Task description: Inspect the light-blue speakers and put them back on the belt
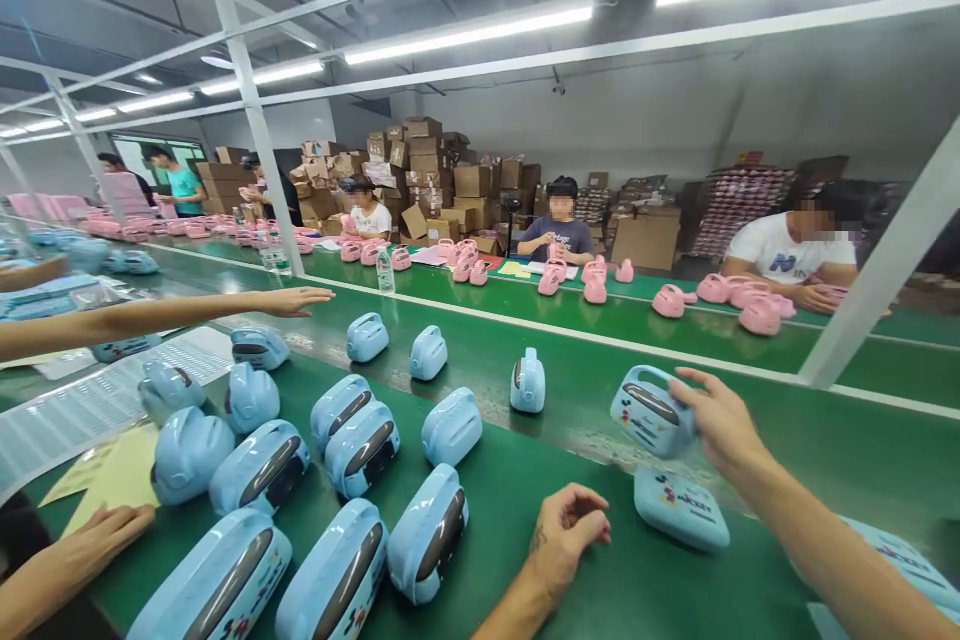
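My right hand (724, 420) grips the right end of a light-blue plastic case (651, 415) with a carrying handle, a dark glossy window and cartoon print. The case is tilted and held up over the green surface. Just below it lies a flat, rounded light-blue piece (681, 510) with similar print. My left hand (566, 535) rests low over the table, fingers loosely bent, a gap between thumb and forefinger, nothing visible in it. Left of it stand several like blue cases, the nearest one (429, 535) apart from the hand.
A co-worker's arm (187, 315) reaches in from the left; another hand (112, 530) lies by yellow paper (120, 470). One blue case (528, 382) stands on the green belt (585, 360). Across it, people sit among pink cases (551, 277). A white post (877, 270) rises at right.
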`<state>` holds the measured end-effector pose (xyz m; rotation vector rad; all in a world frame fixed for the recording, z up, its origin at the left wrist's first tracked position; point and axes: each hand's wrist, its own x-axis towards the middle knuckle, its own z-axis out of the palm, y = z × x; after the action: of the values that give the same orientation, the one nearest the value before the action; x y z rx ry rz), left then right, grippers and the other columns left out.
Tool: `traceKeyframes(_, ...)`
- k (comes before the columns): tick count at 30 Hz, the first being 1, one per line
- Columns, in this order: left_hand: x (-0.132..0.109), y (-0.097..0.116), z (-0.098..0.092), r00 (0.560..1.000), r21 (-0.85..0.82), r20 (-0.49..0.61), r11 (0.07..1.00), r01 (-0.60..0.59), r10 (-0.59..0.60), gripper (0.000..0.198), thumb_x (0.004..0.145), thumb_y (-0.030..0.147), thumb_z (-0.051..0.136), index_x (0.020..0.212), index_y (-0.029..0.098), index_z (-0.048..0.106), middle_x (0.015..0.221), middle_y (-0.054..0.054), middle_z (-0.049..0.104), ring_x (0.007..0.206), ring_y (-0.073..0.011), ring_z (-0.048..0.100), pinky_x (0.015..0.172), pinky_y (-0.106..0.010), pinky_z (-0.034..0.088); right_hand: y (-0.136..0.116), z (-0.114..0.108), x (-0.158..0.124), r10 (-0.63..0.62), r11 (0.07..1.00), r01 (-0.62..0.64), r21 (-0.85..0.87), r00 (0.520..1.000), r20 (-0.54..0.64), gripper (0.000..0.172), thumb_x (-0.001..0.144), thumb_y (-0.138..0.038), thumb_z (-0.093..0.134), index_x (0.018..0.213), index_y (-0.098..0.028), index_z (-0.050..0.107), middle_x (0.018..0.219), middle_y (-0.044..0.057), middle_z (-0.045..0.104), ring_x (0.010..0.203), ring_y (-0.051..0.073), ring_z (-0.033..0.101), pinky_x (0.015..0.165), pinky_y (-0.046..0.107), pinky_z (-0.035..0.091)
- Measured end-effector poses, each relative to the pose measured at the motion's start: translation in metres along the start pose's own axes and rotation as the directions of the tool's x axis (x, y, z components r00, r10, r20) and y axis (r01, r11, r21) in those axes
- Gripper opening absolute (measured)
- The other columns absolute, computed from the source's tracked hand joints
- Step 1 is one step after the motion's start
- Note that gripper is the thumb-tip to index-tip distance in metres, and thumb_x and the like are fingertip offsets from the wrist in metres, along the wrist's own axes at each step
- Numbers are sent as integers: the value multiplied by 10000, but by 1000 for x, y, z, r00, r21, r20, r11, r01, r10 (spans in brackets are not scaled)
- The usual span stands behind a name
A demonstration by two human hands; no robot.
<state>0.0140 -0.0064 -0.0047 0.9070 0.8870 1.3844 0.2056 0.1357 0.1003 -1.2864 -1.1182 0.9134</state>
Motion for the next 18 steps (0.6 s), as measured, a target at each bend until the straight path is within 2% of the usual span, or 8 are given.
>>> traceKeyframes(2, 4, -3, -2, 1000, 28, 9, 1000, -8, 7, 461, 601, 524, 878, 818, 150, 720, 671, -18, 656, 616, -141, 601, 662, -263, 474, 12, 8, 11, -33, 996, 33, -86, 999, -1, 450, 708, -430, 696, 1073, -171, 652, 603, -21, 620, 536, 200, 639, 485, 281, 483)
traceKeyframes(5, 11, -6, -4, 1000, 44, 15, 999, -18, 17, 470, 581, 542, 868, 807, 161, 712, 652, -4, 645, 592, -136, 589, 622, -255, 463, 32, 12, 15, -77, 965, 79, -250, 997, 19, 388, 787, -399, 656, 1106, -177, 654, 605, -20, 640, 552, 208, 655, 538, 304, 511)
traceKeyframes(8, 13, -5, -4, 999, 57, 32, 998, -25, 23, 448, 590, 530, 854, 802, 164, 708, 653, -5, 649, 595, -136, 589, 627, -255, 471, 47, 11, 18, -100, 903, 122, -412, 992, 75, 329, 863, -359, 643, 1141, -182, 651, 710, -9, 694, 622, 192, 674, 650, 329, 545)
traceKeyframes(11, 11, -2, -3, 998, 76, 48, 997, -32, 28, 399, 616, 485, 849, 818, 168, 715, 675, -7, 658, 620, -138, 597, 653, -254, 483, 50, 2, 28, -113, 822, 184, -539, 980, 162, 280, 907, -314, 671, 1150, -175, 662, 904, 28, 736, 780, 190, 704, 790, 368, 559)
traceKeyframes(14, 11, -1, -4, 998, 93, 49, 995, -37, 33, 392, 624, 489, 848, 824, 176, 723, 689, -7, 664, 629, -141, 600, 658, -252, 491, 41, -29, 51, -122, 729, 229, -644, 971, 208, 262, 937, -306, 680, 1157, -165, 665, 1120, 64, 719, 997, 216, 692, 932, 424, 535)
traceKeyframes(16, 14, -3, -7, 998, 102, 46, 994, -40, 35, 419, 613, 524, 852, 821, 183, 725, 683, -4, 661, 628, -144, 600, 656, -253, 496, 31, -66, 69, -115, 658, 207, -724, 978, 175, 263, 953, -307, 670, 1175, -166, 657, 1208, 78, 687, 1090, 236, 661, 985, 460, 514)
traceKeyframes(18, 17, -4, -9, 998, 108, 48, 993, -43, 38, 450, 602, 564, 854, 819, 190, 729, 681, -4, 663, 634, -150, 603, 662, -255, 503, 19, -116, 84, -98, 581, 131, -803, 991, 91, 270, 965, -303, 657, 1199, -170, 644, 1266, 88, 652, 1142, 253, 634, 1001, 486, 509)
